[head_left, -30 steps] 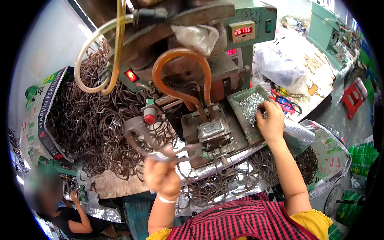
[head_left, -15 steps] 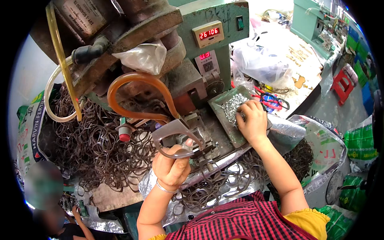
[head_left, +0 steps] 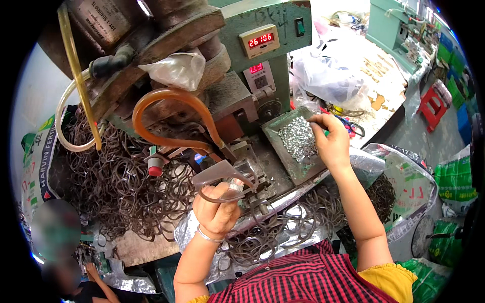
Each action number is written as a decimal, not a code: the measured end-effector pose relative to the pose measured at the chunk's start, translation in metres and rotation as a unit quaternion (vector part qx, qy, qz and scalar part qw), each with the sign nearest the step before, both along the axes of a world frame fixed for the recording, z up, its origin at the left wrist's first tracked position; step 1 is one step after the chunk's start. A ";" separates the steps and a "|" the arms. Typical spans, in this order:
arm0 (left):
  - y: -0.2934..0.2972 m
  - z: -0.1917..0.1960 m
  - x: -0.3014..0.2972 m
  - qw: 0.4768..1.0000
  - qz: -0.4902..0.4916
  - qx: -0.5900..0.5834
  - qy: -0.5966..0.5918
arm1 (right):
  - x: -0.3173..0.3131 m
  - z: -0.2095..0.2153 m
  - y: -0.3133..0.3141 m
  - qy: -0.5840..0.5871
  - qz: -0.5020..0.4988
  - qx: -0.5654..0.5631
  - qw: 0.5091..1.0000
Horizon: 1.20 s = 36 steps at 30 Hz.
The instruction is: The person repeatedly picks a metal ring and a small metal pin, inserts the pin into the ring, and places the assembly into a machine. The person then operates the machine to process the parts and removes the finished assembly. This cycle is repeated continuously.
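My left hand (head_left: 218,209) is closed around a brown, see-through plastic glasses frame (head_left: 214,177). It holds the frame up at the front of the green machine (head_left: 273,35), close to the small metal fixture (head_left: 247,161). The far part of the frame overlaps the fixture, and I cannot tell whether they touch. Over the right side of a green metal tray (head_left: 305,174), my right hand (head_left: 331,141) has thumb and forefinger pinched together. What lies between those fingertips is too small to make out. Many small silver metal pieces (head_left: 298,139) are heaped in the tray.
Brown plastic loops (head_left: 121,187) lie in a big pile at the left, more (head_left: 262,240) in front of me. An orange hose (head_left: 166,96) and a red button (head_left: 154,170) stick out near my left hand. Right of the tray is a silver bag (head_left: 366,161). Another person (head_left: 96,285) sits lower left.
My right hand has lifted from the heap of metal pieces toward the tray's right edge, its fingers now pinched. My left hand has tilted the glasses frame slightly and stays near the fixture.
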<state>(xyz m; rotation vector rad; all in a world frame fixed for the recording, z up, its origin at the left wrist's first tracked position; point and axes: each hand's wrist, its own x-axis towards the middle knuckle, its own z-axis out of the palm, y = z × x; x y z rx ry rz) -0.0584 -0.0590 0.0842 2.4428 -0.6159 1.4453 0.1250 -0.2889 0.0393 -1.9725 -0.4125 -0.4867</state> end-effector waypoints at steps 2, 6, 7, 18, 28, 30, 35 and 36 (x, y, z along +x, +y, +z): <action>0.001 -0.002 0.000 1.000 0.001 0.001 -0.011 | 0.002 -0.018 -0.005 0.040 -0.008 -0.017 0.999; 0.002 0.003 0.001 1.000 0.011 0.002 -0.001 | -0.001 -0.015 0.008 -0.033 0.002 -0.003 0.999; 0.005 0.002 0.000 1.000 -0.010 0.008 -0.004 | -0.002 -0.015 0.012 -0.017 -0.008 0.007 1.000; 0.011 -0.007 -0.097 0.951 0.292 -0.095 0.030 | -0.033 -0.024 -0.001 0.040 0.036 0.034 0.998; 0.111 -0.017 -0.033 0.787 0.495 -0.062 0.363 | -0.035 0.000 0.040 0.035 0.098 0.041 0.994; 0.133 -0.075 -0.021 0.735 0.535 -0.076 0.410 | -0.033 -0.013 0.040 0.079 0.070 0.053 0.993; 0.133 -0.097 -0.032 0.825 0.455 -0.233 0.243 | -0.053 -0.018 -0.015 0.013 -0.011 -0.004 1.000; 0.129 -0.083 -0.035 0.848 0.402 -0.270 0.217 | -0.055 -0.018 -0.027 0.037 -0.022 0.002 0.999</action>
